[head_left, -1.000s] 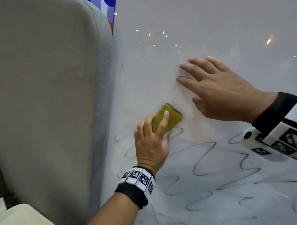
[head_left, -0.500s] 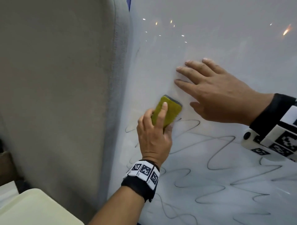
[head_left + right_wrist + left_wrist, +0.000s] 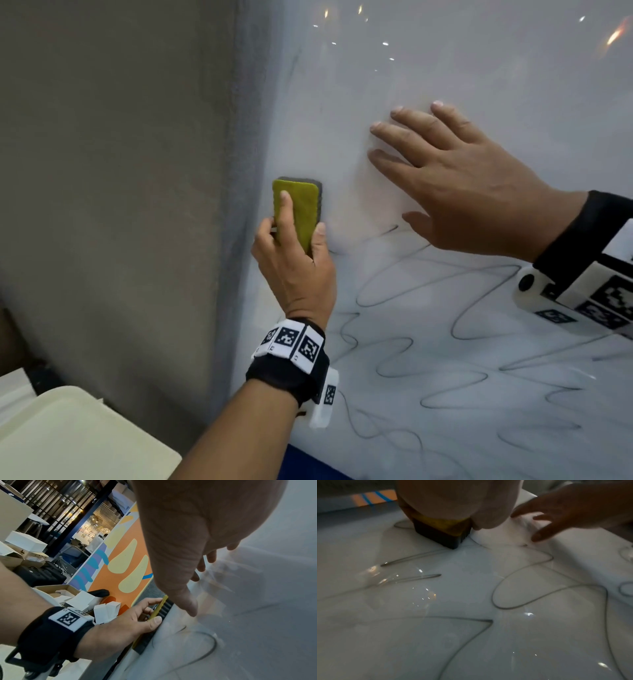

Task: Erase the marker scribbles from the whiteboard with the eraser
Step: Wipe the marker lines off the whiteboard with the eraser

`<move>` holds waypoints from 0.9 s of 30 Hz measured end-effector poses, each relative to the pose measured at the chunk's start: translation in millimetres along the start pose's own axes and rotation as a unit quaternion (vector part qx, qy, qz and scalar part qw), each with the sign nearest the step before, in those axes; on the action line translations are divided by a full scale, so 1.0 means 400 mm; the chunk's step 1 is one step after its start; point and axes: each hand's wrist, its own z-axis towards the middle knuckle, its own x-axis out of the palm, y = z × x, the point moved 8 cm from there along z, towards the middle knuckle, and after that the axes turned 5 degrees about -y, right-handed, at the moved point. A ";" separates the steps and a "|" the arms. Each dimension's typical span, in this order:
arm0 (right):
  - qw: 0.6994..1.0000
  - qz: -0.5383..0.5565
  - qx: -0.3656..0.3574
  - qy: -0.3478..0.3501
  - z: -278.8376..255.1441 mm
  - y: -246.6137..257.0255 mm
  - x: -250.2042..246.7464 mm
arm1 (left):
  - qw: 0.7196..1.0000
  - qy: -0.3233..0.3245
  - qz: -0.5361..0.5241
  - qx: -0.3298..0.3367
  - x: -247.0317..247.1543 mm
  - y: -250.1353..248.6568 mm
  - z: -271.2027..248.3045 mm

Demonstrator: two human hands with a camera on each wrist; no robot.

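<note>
My left hand (image 3: 294, 260) grips a yellow eraser (image 3: 303, 209) with a dark felt base and presses it flat on the whiteboard (image 3: 479, 61) near its left edge. The eraser (image 3: 440, 534) stands upright, index finger along its back, thumb on its right side. Black marker scribbles (image 3: 428, 346) loop across the board's lower part; the upper part is smeared grey-white. My right hand (image 3: 455, 185) lies flat on the board to the right of the eraser, fingers spread and straight. In the right wrist view the eraser (image 3: 161, 608) sits edge-on against the board.
A grey fabric panel (image 3: 120, 171) borders the board on the left. A pale cream surface (image 3: 68, 438) lies at the lower left. The right wrist view shows white boxes (image 3: 25, 543) and black bags (image 3: 39, 574) beyond a colourful wall (image 3: 123, 563).
The left hand has slid the eraser left toward the board's edge and turned it upright, wiping away scribble lines there. The right hand stays flat on the board.
</note>
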 end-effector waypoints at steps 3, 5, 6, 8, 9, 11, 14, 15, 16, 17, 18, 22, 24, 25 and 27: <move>1.000 0.007 0.006 0.009 0.001 0.007 0.002 | 0.994 -0.025 -0.036 -0.097 0.004 0.016 -0.020; 1.000 0.011 0.012 0.010 0.003 0.010 0.002 | 0.996 -0.010 -0.032 -0.087 0.005 -0.009 -0.046; 1.000 0.014 0.013 0.010 0.005 0.013 0.002 | 0.999 0.024 -0.007 -0.021 0.008 -0.040 -0.067; 1.000 0.017 0.013 0.009 0.007 0.017 0.003 | 0.986 0.088 0.046 0.137 0.020 -0.081 -0.114; 1.000 0.016 0.012 0.008 0.008 0.020 0.004 | 0.980 0.095 0.056 0.164 0.020 -0.073 -0.114; 1.000 0.012 0.008 0.007 0.010 0.028 0.007 | 0.993 0.064 0.037 0.094 0.010 -0.022 -0.082; 1.000 0.010 -0.001 0.013 0.014 0.046 0.019 | 0.998 0.000 -0.009 -0.068 -0.008 0.052 -0.046; 1.000 0.010 -0.006 0.016 0.014 0.054 0.025 | 0.995 -0.012 -0.018 -0.096 -0.009 0.060 -0.045; 1.000 0.010 -0.012 0.019 0.014 0.063 0.032 | 0.993 -0.022 -0.027 -0.115 -0.009 0.063 -0.047; 1.000 0.009 -0.017 0.021 0.014 0.072 0.038 | 0.990 -0.031 -0.038 -0.131 -0.008 0.064 -0.050; 0.999 0.008 -0.021 0.024 0.014 0.080 0.045 | 0.987 -0.039 -0.049 -0.146 -0.007 0.064 -0.052; 0.999 0.006 -0.035 0.023 0.018 0.068 0.039 | 0.983 -0.043 -0.050 -0.169 -0.002 0.075 -0.049; 0.999 0.005 -0.028 0.013 0.018 0.037 0.020 | 0.991 -0.030 -0.020 -0.127 -0.011 0.062 -0.046; 1.000 0.007 -0.024 0.007 0.018 0.025 0.013 | 0.997 -0.012 0.000 -0.074 -0.013 0.037 -0.049; 1.000 0.009 -0.015 -0.004 0.018 0.021 0.010 | 0.995 0.051 0.044 0.078 0.000 -0.030 -0.073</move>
